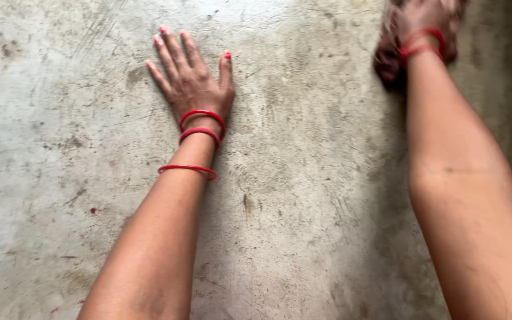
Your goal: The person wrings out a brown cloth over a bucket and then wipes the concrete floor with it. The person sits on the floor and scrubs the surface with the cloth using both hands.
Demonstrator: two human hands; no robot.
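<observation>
A grey concrete floor (303, 195), scratched and stained, fills the view. The left hand (192, 80) lies flat on it, palm down, fingers (173, 47) spread wide and holding nothing; three red bangles (201, 127) ring that wrist and forearm. The right hand (422, 26), blurred at the top edge, presses on a dark cloth (387, 62) against the floor; whether its fingers grip it I cannot tell.

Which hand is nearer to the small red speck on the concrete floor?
The left. The left hand lies flat, palm down, up and to the right of the red speck. The right hand, blurred, is at the top right edge, far across the concrete floor.
</observation>
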